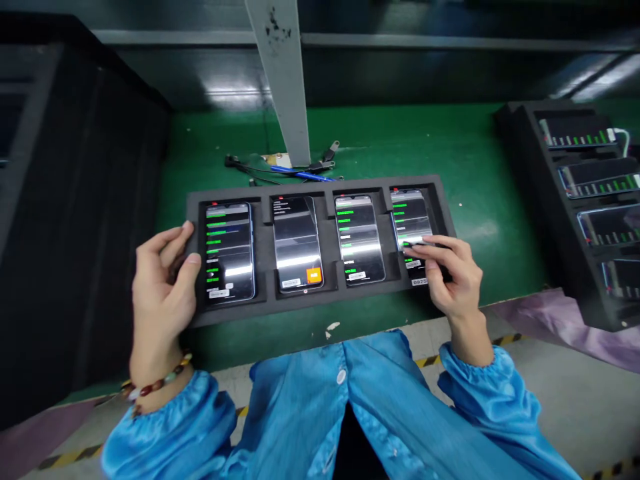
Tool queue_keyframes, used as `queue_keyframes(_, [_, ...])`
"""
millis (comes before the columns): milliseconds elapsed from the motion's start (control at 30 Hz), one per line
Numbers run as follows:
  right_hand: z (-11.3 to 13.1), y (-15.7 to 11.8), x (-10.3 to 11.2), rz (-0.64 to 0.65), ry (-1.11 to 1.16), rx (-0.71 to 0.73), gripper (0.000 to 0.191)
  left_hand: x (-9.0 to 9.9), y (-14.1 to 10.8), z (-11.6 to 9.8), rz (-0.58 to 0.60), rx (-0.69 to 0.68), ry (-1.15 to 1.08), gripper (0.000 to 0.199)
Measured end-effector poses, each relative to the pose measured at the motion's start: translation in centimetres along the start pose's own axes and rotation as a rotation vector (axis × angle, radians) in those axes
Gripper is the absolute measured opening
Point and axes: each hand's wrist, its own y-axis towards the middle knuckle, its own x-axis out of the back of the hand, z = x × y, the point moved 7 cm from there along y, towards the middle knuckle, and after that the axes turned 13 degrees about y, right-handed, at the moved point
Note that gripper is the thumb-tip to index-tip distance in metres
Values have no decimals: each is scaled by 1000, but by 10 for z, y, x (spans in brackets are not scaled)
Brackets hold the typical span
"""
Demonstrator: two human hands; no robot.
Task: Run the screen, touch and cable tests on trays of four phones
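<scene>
A black foam tray (265, 310) lies on the green bench with smartphones in its slots. My left hand (167, 287) grips the tray's left end, thumb and fingers curled at the edge. My right hand (453, 270) reaches over the rightmost phone (410, 217), fingers stretched out and apart at its screen; whether they touch the glass I cannot tell. The leftmost phone (230, 250) and the third phone (360, 233) show lines of green and white text. On the second phone (297, 240) the screen is mostly dark, with an orange box at its lower right corner.
Behind the tray, cables (260, 167) and a blue pen-like stick (303, 174) lie around a grey metal post (283, 73). Another black tray (545, 200) with several phones stands on the right. Stacked dark foam (105, 220) rises on the left. The green bench (400, 140) has a near edge before me.
</scene>
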Motion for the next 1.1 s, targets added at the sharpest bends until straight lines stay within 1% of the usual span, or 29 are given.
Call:
queue_keyframes(100, [24,3,-28,190,62,49,37,1,-1,-2,1,10,-23,55])
queue_keyframes(167, [36,5,-41,269,70,85,39,1,-2,-3,38,25,-82,53])
queue_keyframes(233, [39,6,-43,248,76,84,39,-2,-3,-2,112,22,-139,56])
queue_keyframes(300, [34,8,-37,177,94,54,38,-3,-4,0,189,-14,-143,65])
queue_keyframes(367, [30,10,-31,126,116,40,37,-3,-4,2,241,-68,-120,75])
queue_keyframes(533, [24,14,-24,74,117,39,35,-2,-6,6,301,-171,-31,103])
queue_keyframes(633, [23,14,-23,54,120,25,34,-2,-5,7,300,-193,1,110])
queue_keyframes(733, [17,14,-17,16,121,0,33,-2,-5,8,288,-172,-18,105])
queue_keyframes(900, [-10,16,16,-179,34,-66,33,-4,-5,6,261,-132,-78,89])
queue_keyframes(967, [-17,15,24,-229,-13,-87,32,-5,-4,5,233,-115,-91,83])
queue_keyframes(1033, [-11,15,18,-214,-12,-74,33,-5,-4,4,198,-98,-96,77])
queue_keyframes(1067, [-3,15,8,-164,13,-49,33,-5,-4,4,184,-89,-96,74])
queue_keyframes(1100, [8,16,-7,-87,47,-17,35,-5,-4,4,171,-82,-95,70])
